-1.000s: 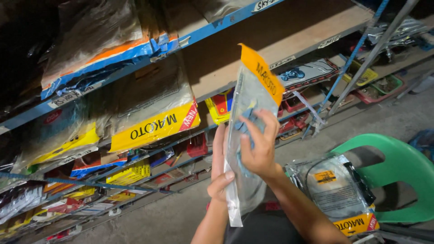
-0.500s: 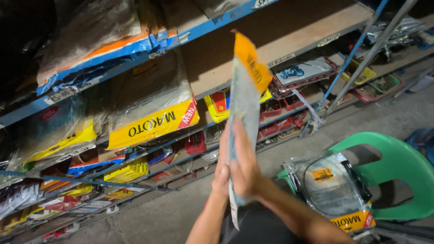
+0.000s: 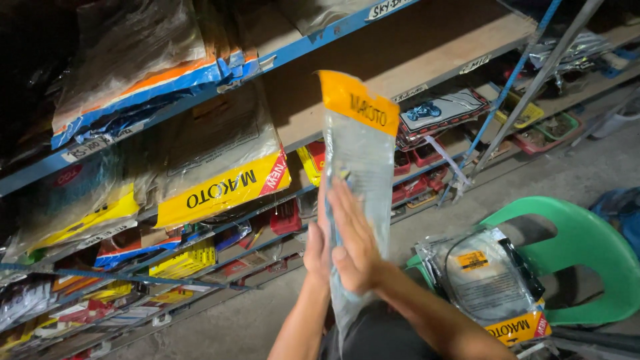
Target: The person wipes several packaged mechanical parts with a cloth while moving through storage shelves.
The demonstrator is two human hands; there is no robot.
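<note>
A long clear plastic packet (image 3: 363,157) with an orange-yellow header card stands upright in front of me. It is pressed flat between my two palms. My right hand (image 3: 357,243) lies on its near face, fingers straight and pointing up. My left hand (image 3: 315,250) is behind the packet, mostly hidden, with only its edge showing at the packet's left side. The packet's lower end hangs down past my wrists.
Blue metal shelves (image 3: 167,100) hold many flat plastic-wrapped packets, some with yellow bands (image 3: 220,190). A green plastic chair (image 3: 587,253) at right carries a stack of clear packets (image 3: 490,280) holding coiled cables. Concrete floor (image 3: 587,173) runs between the shelves and the chair.
My right hand came off the packet's side and flattened onto its face. The packet turned from edge-on and tilted to upright, facing me, held between both palms.
</note>
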